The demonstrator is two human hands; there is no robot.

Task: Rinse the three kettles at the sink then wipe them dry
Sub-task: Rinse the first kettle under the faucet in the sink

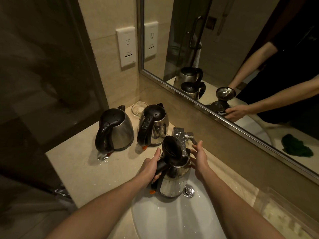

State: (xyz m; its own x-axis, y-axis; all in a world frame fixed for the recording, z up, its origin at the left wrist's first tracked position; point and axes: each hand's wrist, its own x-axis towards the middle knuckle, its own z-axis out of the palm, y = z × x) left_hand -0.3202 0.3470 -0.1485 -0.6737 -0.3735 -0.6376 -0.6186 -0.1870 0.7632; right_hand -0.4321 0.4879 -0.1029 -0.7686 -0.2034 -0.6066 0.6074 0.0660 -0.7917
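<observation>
Left hand (pixel 151 167) grips the kettle (pixel 174 184) by its handle above the sink (pixel 172 221), right hand (pixel 200 157) spread alongside.

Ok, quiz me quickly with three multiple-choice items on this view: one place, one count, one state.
1. The held kettle is: A) over the sink, B) on the floor, C) beside the socket.
2. Kettles standing on the counter: A) one, B) two, C) three.
3. The held kettle's lid is: A) shut, B) open, C) missing.
Answers: 1 A, the left hand holds it above the basin under the tap; 2 B, the left kettle and middle kettle stand there; 3 B, the lid is tipped up.
</observation>
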